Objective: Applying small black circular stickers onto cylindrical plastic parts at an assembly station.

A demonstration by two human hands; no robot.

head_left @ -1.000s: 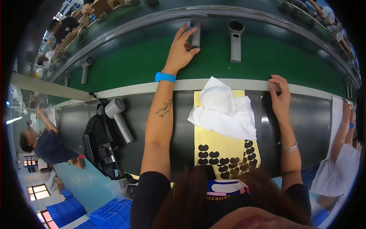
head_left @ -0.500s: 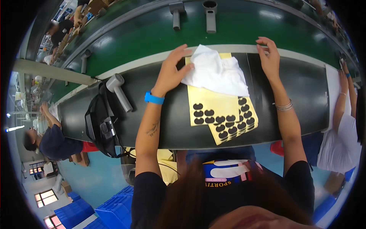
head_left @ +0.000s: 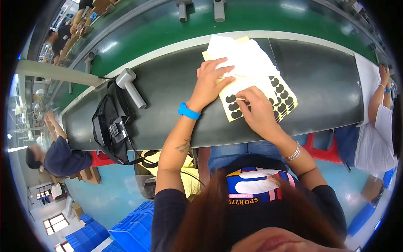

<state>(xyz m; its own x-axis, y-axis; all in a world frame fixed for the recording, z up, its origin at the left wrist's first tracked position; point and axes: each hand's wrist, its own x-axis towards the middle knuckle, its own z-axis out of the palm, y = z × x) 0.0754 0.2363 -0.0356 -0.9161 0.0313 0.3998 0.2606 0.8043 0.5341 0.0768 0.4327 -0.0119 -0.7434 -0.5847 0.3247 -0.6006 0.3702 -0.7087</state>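
Note:
Yellow sticker sheets (head_left: 228, 89) lie stacked on the dark bench, bearing rows of black stickers (head_left: 236, 114) with notched sides. A white cloth (head_left: 243, 56) covers their far part. My left hand (head_left: 211, 82) rests on the cloth's near edge and the sheet's left side, fingers spread. Over the black stickers, my right hand (head_left: 258, 110) is closed in a loose pinch, thumb and forefinger close together at the sheet. Whether a sticker is between them is hidden.
On the left lie a grey hairdryer-shaped housing (head_left: 133, 90) and a black bag (head_left: 107, 124). More grey housings (head_left: 219, 10) stand on the green conveyor (head_left: 168, 35) beyond the bench. Other people sit at both sides. Blue crates (head_left: 134, 227) are on the floor at lower left.
My right hand has come down from beside the cloth to the black stickers, fingers drawn in. My left hand has moved right and nearer, onto the sheet. The sheets' angle has shifted.

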